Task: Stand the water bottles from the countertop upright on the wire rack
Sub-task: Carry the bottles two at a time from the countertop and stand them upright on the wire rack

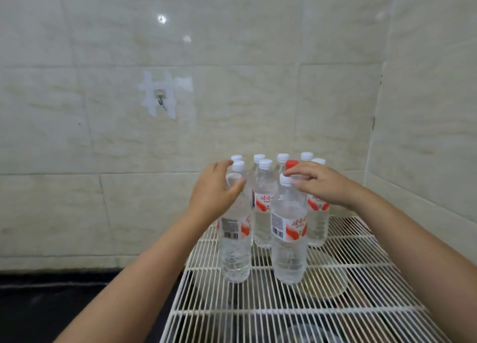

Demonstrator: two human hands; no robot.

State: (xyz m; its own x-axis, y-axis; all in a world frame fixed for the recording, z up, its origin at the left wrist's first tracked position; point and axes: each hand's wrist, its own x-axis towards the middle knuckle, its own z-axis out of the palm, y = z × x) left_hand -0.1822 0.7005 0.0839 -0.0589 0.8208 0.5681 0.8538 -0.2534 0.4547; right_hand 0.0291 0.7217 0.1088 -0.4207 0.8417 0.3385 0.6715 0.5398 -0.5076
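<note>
On the wire rack (335, 304), bottles (263, 213) labelled in red Chinese script stand upright. Left hand (216, 187) grips the front-left bottle (236, 252); right hand (322, 185) rests relaxed fingers against another's cap (284, 179).

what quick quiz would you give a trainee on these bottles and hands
1. Multiple choice: what colour is the odd cap among the white ones? A blue, B red, C green.
2. True or false: the left hand grips the front-left bottle near its neck.
3. Fill in: the fingers of the right hand touch the cap of the front-____ bottle.

Key: 1 B. 2 True. 3 right, that is, the front-right bottle.
</note>
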